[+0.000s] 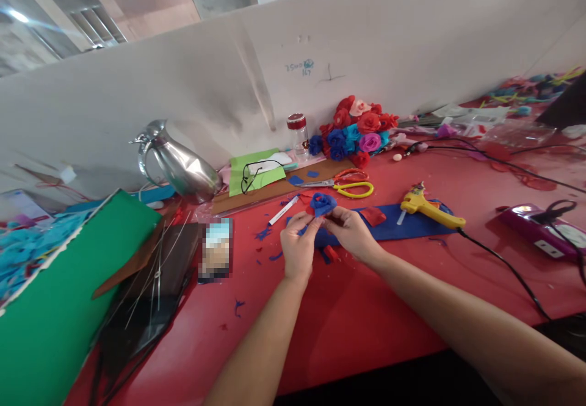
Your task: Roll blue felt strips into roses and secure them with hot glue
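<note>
Between both hands, above the red table [348, 333], I hold a blue paper flower [323, 204]. My left hand [300, 238] pinches it at the lower left, and my right hand [350, 232] pinches its lower right side. The fingers partly hide the flower's base. Behind and under the hands lies a strip of blue paper [389, 230], with a red paper piece [373, 215] on it. A yellow glue gun [425, 206] rests on the strip's right part. Scissors [350, 187] with yellow and orange handles lie just beyond the flower.
A bunch of finished paper flowers [359, 128] and a glass jar [298, 134] stand by the wall. Leftward are a steel jug [178, 165], a phone with a blurred screen [217, 250] and a green board [77, 284]. A purple power strip [544, 232] with cords sits at right.
</note>
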Demonstrator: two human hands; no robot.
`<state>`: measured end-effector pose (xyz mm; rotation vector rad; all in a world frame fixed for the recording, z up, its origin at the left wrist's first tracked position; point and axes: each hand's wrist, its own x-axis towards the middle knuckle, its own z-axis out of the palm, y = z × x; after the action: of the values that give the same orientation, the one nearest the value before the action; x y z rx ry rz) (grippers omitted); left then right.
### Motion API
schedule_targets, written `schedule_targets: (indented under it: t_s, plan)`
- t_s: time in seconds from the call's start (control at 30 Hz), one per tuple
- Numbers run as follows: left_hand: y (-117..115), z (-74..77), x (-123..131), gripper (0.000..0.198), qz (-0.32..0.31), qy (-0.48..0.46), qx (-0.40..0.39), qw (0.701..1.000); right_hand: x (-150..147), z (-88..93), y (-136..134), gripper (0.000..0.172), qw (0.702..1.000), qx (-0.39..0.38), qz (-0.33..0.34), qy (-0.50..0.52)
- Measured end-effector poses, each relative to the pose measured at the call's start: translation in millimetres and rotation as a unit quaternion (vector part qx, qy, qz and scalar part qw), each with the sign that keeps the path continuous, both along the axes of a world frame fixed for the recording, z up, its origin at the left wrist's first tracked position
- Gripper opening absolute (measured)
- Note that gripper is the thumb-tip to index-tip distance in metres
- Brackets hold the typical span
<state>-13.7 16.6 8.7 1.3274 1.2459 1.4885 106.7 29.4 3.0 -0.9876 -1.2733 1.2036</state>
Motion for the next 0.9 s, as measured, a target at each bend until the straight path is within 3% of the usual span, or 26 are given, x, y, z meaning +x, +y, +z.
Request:
schedule_targets:
  t_s: [0.43, 0.9]
  plan:
    - [1.8, -0.8, 3.3, 0.021, 0.003, -0.022, -0.021, 1.000, -0.1, 0.8, 0.1, 0.023, 0.999, -0.034, 0.022, 0.012]
    - [6.2, -7.0, -0.7, 0.016, 0.019, -0.004, -0.020, 1.000, -4.9, -3.1, -2.6, 0.022, 0.998, -0.010, 0.059, 0.007]
